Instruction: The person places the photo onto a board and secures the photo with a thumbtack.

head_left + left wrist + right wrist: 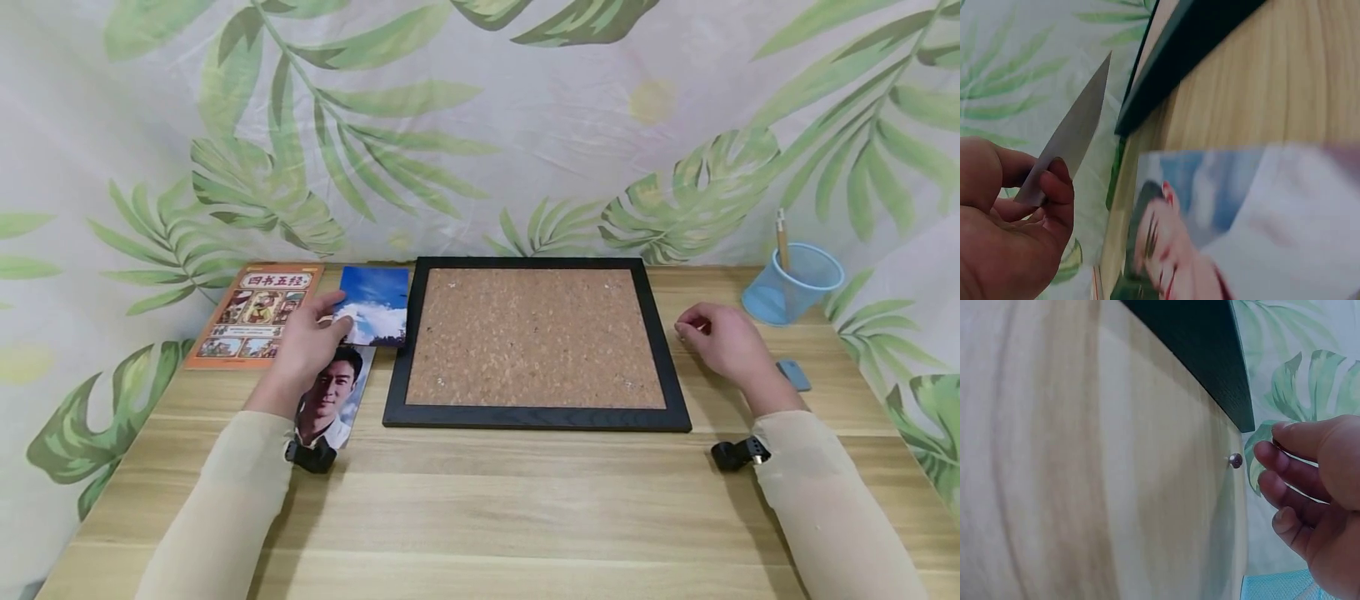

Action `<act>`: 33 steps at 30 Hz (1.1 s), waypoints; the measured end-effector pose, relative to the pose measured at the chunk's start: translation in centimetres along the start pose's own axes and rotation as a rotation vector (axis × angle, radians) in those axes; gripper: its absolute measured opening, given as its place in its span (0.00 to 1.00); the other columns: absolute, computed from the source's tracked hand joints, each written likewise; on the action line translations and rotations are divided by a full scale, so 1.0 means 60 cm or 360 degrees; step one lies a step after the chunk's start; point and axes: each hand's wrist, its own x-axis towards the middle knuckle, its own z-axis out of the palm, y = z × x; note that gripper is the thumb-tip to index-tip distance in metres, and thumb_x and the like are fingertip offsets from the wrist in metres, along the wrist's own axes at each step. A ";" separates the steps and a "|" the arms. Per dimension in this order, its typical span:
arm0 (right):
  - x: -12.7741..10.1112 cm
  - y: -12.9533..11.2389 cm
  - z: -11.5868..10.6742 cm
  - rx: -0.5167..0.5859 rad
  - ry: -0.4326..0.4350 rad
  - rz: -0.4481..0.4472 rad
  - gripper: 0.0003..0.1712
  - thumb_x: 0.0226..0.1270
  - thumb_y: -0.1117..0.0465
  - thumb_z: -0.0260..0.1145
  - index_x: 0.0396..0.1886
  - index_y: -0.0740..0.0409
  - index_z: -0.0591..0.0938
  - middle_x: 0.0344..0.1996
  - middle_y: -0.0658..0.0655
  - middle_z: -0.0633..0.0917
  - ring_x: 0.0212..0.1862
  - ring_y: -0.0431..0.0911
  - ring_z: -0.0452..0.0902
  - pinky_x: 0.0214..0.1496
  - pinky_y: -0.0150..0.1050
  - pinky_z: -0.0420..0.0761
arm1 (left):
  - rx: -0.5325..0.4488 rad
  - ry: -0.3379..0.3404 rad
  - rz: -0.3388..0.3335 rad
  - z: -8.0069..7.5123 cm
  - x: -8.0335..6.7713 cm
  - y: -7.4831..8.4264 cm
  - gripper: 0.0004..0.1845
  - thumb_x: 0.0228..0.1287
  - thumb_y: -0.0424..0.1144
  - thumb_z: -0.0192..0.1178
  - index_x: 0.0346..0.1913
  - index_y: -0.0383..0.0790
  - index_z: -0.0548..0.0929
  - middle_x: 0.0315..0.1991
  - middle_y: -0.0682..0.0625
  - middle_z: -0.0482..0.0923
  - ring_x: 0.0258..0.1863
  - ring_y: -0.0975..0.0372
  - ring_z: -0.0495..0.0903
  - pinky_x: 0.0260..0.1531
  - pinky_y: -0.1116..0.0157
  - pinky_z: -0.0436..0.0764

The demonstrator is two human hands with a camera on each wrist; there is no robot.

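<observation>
My left hand (307, 337) pinches the left edge of a blue-sky photo (372, 304) between thumb and fingers. The photo overlaps the left side of a black-framed cork board (536, 337); in the left wrist view its pale back (1075, 134) is tilted. Below it, a portrait photo (330, 392) lies on the table, partly behind my left wrist. My right hand (723, 346) hovers right of the board, thumb and index tips together; I cannot tell whether they pinch something small. Close by its fingertips in the right wrist view is a small round-headed pin (1235, 460).
An orange illustrated book (251, 312) lies at the left back. At the right back stands a blue mesh pen cup (791, 287) with a pencil (782, 242). A small blue-grey object (795, 375) lies beside my right wrist. A leaf-patterned cloth (540, 125) hangs behind the wooden table (510, 517).
</observation>
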 end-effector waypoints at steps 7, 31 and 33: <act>-0.005 -0.005 -0.001 0.0030 -0.0010 0.0028 0.09 0.68 0.58 0.62 0.38 0.60 0.83 0.30 0.57 0.83 0.33 0.49 0.74 0.34 0.41 0.71 | 0.0057 -0.0143 0.0054 0.023 -0.011 0.016 0.31 0.68 0.45 0.56 0.72 0.48 0.62 0.70 0.40 0.60 0.67 0.46 0.63 0.57 0.49 0.72; 0.002 -0.076 0.003 0.0052 -0.0115 -0.0180 0.09 0.69 0.60 0.61 0.42 0.59 0.83 0.34 0.57 0.84 0.36 0.50 0.76 0.37 0.44 0.73 | 0.0097 -0.0290 0.0170 0.129 -0.010 0.059 0.38 0.63 0.44 0.62 0.73 0.43 0.59 0.50 0.44 0.72 0.42 0.56 0.69 0.36 0.62 0.72; 0.004 -0.081 0.006 0.0057 -0.0126 -0.0195 0.09 0.68 0.61 0.61 0.43 0.60 0.83 0.33 0.57 0.84 0.36 0.50 0.76 0.37 0.44 0.73 | 0.0099 -0.0305 0.0165 0.139 -0.011 0.064 0.38 0.63 0.45 0.62 0.73 0.43 0.59 0.45 0.44 0.72 0.39 0.56 0.69 0.33 0.62 0.72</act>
